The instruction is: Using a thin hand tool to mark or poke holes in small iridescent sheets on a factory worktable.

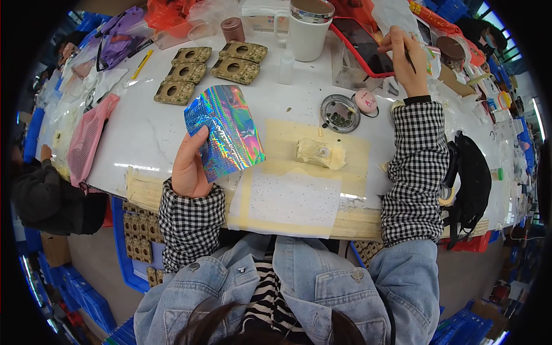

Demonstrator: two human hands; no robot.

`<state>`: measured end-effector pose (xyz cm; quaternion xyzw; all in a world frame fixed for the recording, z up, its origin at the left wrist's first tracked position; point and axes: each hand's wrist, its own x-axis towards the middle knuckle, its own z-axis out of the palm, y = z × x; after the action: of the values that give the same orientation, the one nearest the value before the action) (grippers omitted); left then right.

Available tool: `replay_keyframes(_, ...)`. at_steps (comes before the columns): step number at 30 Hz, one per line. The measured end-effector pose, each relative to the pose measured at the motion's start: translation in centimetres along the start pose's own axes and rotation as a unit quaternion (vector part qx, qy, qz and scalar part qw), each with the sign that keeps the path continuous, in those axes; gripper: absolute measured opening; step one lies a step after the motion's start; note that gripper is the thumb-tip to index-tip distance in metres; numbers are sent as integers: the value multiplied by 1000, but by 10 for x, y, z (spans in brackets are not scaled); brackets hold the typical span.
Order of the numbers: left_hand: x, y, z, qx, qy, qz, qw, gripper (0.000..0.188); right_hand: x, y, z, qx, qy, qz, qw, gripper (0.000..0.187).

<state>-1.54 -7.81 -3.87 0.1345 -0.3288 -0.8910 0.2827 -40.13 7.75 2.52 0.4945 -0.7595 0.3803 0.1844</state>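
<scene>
My left hand (192, 164) is closed on the lower left edge of a shiny rainbow holographic foil sheet (230, 131), holding it tilted above the table. My right hand (407, 60) is raised at the far right, its fingers pinched, with a thin dark stick-like tool (410, 63) in its grip. That hand is beside a red-framed phone-like device (357, 43) and a crumpled clear bag. Between my arms, a yellowish block (320, 154) sits on pale tape. A round clear dish (340, 113) with small dark pieces stands beyond it, touching a round pink thing (365, 101).
Several camouflage-patterned parts (185, 73) with round holes lie at the far left. Behind them are a white mug (307, 35) and a small translucent bottle (286, 66). A dotted white sheet (284, 201) covers the near edge. A pink mesh pouch (92, 141) and black bag (472, 187) flank the workspace.
</scene>
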Motion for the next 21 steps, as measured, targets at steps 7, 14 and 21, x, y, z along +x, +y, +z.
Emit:
replay_keyframes(7, 0, 0, 1, 1, -3, 1, 1000, 39, 0, -3, 0, -3, -2, -15, 1000, 49)
replay_keyframes(14, 0, 0, 0, 2, -4, 2, 1000, 39, 0, 0, 3, -2, -6, -12, 1000, 50)
replay_keyframes(21, 1, -1, -2, -12, -17, -1, 1000, 37, -1, 1, 2, 19, -21, 2, 1000, 52)
